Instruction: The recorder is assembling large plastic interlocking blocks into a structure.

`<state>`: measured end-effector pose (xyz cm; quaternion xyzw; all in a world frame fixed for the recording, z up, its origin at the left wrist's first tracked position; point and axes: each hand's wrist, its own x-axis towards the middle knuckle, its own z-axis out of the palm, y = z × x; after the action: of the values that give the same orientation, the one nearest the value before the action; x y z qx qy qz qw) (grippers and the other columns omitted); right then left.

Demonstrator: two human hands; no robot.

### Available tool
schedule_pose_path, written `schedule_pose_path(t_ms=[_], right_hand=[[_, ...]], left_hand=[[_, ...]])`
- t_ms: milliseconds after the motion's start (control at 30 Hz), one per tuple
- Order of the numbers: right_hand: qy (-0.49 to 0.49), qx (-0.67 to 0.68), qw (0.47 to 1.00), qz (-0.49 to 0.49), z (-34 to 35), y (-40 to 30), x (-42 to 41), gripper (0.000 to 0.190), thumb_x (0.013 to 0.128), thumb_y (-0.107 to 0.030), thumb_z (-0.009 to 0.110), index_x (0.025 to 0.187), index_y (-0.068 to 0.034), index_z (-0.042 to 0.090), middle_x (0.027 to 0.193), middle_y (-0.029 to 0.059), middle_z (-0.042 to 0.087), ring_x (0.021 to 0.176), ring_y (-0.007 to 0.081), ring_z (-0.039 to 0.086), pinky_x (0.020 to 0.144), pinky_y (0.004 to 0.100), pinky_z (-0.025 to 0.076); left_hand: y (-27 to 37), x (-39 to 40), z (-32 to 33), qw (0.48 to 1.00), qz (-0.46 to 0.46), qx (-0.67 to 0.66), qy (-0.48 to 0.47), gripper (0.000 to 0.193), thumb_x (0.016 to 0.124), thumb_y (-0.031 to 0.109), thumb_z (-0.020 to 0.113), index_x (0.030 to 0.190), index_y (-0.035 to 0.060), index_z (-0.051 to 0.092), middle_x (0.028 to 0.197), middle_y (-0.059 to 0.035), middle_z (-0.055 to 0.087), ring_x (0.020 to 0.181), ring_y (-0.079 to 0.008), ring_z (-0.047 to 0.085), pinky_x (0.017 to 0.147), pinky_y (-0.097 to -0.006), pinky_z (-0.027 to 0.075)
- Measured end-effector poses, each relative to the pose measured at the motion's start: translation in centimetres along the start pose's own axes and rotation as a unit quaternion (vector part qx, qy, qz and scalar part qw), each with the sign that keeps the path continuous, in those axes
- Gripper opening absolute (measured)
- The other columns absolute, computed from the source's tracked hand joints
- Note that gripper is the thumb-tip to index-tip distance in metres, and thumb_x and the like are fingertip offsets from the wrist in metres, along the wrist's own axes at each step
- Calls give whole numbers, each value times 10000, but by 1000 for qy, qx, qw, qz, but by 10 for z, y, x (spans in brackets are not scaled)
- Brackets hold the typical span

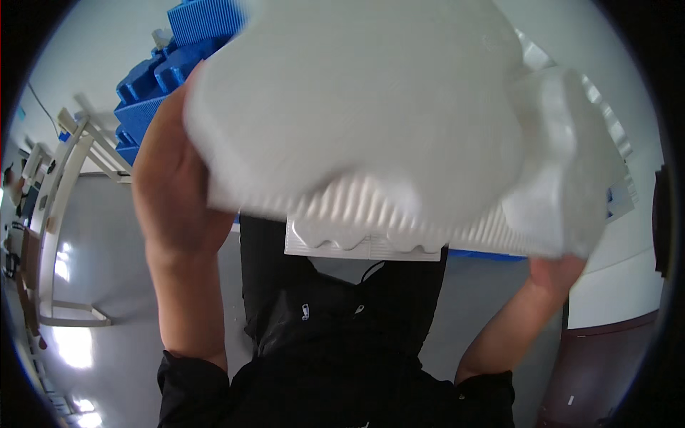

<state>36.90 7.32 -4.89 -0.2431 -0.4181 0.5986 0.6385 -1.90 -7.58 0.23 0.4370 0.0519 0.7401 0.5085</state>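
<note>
A large white moulded plastic tray (353,107), with ribbed sides and rounded bulges, is held up in front of me and fills the upper middle of the view. My left hand (174,182) grips its left edge, the fingertips hidden behind it. At the lower right corner, my right hand (559,273) holds it from underneath, most of its fingers out of sight. Beneath, a second white moulded tray (364,249) shows its near edge by my legs. The upper tray is blurred and hides most of what lies behind.
Blue moulded trays (142,112) are stacked at the upper left, against a pale wall. A white metal frame table (48,257) stands to the left on the grey floor (123,241). A person (15,184) is at the far left rim. A dark red door (599,369) is at the lower right.
</note>
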Motion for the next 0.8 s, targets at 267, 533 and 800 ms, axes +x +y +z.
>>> schedule_pose_path(t_ms=[267, 533, 800], right_hand=[[101, -69, 989, 80, 1, 28, 4, 472, 983, -177, 546, 1426, -37, 459, 1417, 110, 510, 1241, 219, 546, 1017, 342, 465], [-14, -318, 937, -143, 26, 4, -11, 581, 976, -153, 538, 1511, -39, 344, 1504, 152, 409, 1336, 239, 464, 1081, 345, 395], [-153, -473, 836, -234, 69, -8, -13, 867, 662, -356, 899, 1364, 5, 539, 1371, 153, 555, 1253, 276, 520, 1089, 404, 366]], left_hand=[[-57, -6, -49, 800, 36, 555, 225, 374, 1047, 248, 448, 1293, -11, 556, 1245, -119, 582, 1199, -204, 513, 1025, -305, 380], [-120, -55, -74, 859, -104, 386, 319, 744, 1064, 531, 185, 1502, -64, 273, 1548, -149, 350, 1453, -252, 257, 1193, -340, 158], [-125, -71, -83, 707, -69, 683, 169, 677, 1072, 470, 191, 1380, -88, 418, 1465, -304, 383, 1426, -482, 234, 1175, -490, 206]])
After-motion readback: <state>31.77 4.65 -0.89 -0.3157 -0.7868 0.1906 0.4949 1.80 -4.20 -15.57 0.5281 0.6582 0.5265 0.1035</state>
